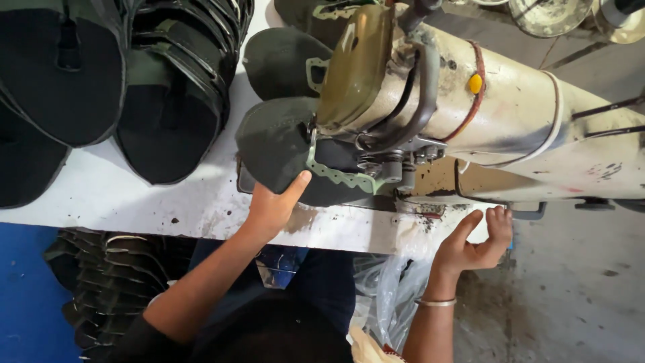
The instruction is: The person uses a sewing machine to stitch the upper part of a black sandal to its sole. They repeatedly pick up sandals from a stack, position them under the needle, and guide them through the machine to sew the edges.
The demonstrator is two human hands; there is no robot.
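The needle area of the sewing machine (470,107) is hiding behind its olive cover, and the stacked black soles (114,87) are running off the frame's edge. I am gripping the near edge of a dark sandal sole (282,144) with my left hand (272,205), thumb pressing on top, the sole lying under the machine head on the white surface (134,195). My right hand (477,242) is hanging open, palm up, at the surface's edge, holding nothing. Below, a clear plastic bag (396,282) is sagging; I cannot make out its contents.
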